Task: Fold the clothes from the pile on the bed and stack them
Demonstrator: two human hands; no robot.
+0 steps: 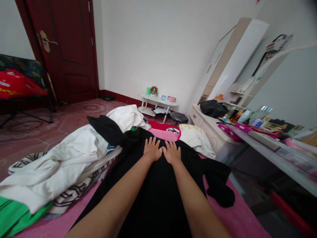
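A black long-sleeved top [158, 195] lies spread over a pink cover [237, 211], its sleeves reaching out to both sides. Flat on the upper part of the top rests my left hand [152, 149], fingers spread and pointing away from me. Beside it my right hand [171, 152] presses on the same cloth, also with fingers apart. The two thumbs meet or nearly meet in the middle. Neither hand grips anything. The right-side sleeve [220, 185] is bunched loosely on the pink cover.
White clothes [61, 158], a striped garment [71, 191] and green cloth [22, 215] are heaped at left. A folded white cloth [198, 140] lies ahead right. Bottles crowd a dressing table [208, 127] at right. Behind stand a low white table [158, 100] and a stool [179, 117].
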